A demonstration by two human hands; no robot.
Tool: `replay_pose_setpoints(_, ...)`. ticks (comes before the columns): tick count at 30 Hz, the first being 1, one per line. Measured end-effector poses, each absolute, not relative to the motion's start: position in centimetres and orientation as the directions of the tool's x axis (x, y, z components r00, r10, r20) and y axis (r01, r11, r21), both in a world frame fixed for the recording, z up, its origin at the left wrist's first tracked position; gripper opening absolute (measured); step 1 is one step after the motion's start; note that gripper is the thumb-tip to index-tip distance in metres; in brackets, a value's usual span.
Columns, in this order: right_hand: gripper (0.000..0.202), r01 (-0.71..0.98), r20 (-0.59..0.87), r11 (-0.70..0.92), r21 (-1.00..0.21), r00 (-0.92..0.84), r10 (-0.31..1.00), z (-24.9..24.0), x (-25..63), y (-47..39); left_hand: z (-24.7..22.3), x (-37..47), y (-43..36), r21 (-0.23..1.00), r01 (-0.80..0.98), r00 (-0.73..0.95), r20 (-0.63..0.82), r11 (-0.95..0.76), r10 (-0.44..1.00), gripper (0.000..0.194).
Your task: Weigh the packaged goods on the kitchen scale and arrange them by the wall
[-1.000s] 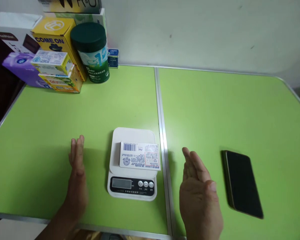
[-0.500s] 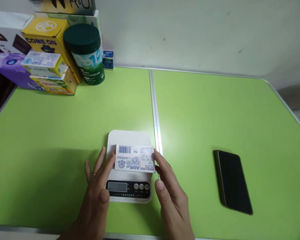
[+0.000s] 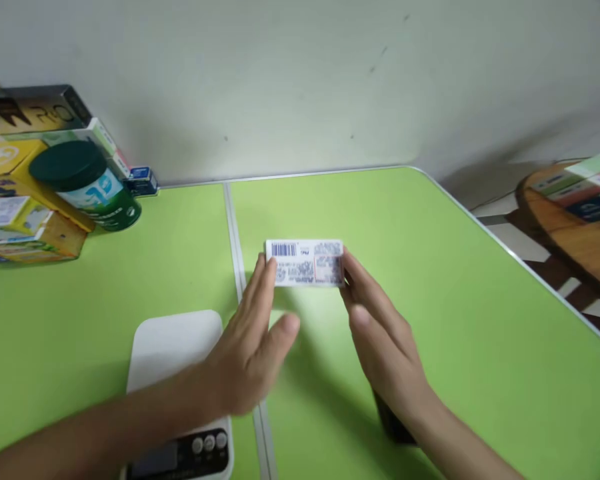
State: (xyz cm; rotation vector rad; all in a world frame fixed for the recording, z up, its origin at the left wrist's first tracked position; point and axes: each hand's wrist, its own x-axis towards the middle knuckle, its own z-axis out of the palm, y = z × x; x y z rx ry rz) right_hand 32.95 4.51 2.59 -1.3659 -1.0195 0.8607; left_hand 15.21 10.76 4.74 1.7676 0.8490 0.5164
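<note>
A small white box (image 3: 307, 264), with a barcode and fine blue print on its upper face, is held in the air between my two hands. The fingertips of my left hand (image 3: 255, 340) press its left end, with the thumb standing apart. My right hand (image 3: 380, 333) grips the right end with its fingers, thumb off the box. Below and left, a white kitchen scale (image 3: 180, 337) lies on the green table, partly covered by my left forearm. Its dark display panel and round buttons show near the bottom edge.
At the back left stand a green-lidded canister (image 3: 87, 187), a yellow box (image 3: 10, 167), several stacked packages and a small dark blue box (image 3: 143, 181). A dark phone (image 3: 393, 420) lies partly under my right hand. Beyond the table's right edge is a wooden surface (image 3: 570, 227) bearing boxes.
Both hands have lifted the white box off the scale and carried it right, past the metal seam. The view has turned to the right, bringing the wooden surface into sight.
</note>
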Motion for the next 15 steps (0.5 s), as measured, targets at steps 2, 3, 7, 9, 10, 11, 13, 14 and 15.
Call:
replay_pose_setpoints(2, 0.058, 0.073, 0.074, 0.049, -0.996, 0.398, 0.914, 1.1, 36.2, 8.2, 3.7, 19.2, 14.1, 0.924, 0.336, 0.663, -0.096, -0.181, 0.743, 0.067)
replay_pose_setpoints(3, 0.062, 0.070, 0.079, 0.054, -0.996, 0.426, 0.901, 0.3, 37.7, 10.3, 3.1, 21.2, 15.7, 0.921, 0.349, 0.659, -0.112, -0.171, 0.743, 0.068)
replay_pose_setpoints(7, 0.073, 0.133, 0.136, 0.080, -0.988, 0.498, 0.857, -2.1, 43.1, 18.7, 0.9, 28.2, 22.0, 0.936, 0.321, 0.612, -0.089, -0.143, 0.786, 0.070)
replay_pose_setpoints(9, 0.071, 0.143, 0.157, 0.095, -0.985, 0.526, 0.836, -3.1, 45.3, 22.4, 0.3, 30.9, 25.0, 0.955, 0.263, 0.588, -0.047, -0.136, 0.808, 0.071)
replay_pose_setpoints(10, 0.068, 0.144, 0.161, 0.099, -0.985, 0.536, 0.828, -3.6, 46.3, 24.0, 0.1, 32.0, 26.3, 0.968, 0.224, 0.568, -0.038, -0.110, 0.822, 0.073)
replay_pose_setpoints(11, 0.066, 0.147, 0.164, 0.099, -0.984, 0.542, 0.824, -4.1, 47.2, 25.5, -0.1, 33.1, 27.6, 0.982, 0.176, 0.543, -0.041, -0.066, 0.839, 0.076)
replay_pose_setpoints(13, 0.061, 0.162, 0.170, 0.097, -0.982, 0.539, 0.825, -4.9, 48.5, 27.8, -0.4, 34.8, 29.9, 0.997, 0.066, 0.478, -0.075, 0.049, 0.875, 0.082)
replay_pose_setpoints(14, 0.060, 0.179, 0.179, 0.097, -0.979, 0.533, 0.827, -5.3, 49.1, 28.6, -0.7, 35.5, 30.8, 0.994, 0.012, 0.446, -0.101, 0.107, 0.889, 0.084)
replay_pose_setpoints(15, 0.059, 0.198, 0.190, 0.097, -0.975, 0.527, 0.828, -5.6, 49.5, 29.4, -1.0, 36.0, 31.6, 0.988, -0.039, 0.423, -0.122, 0.152, 0.898, 0.085)
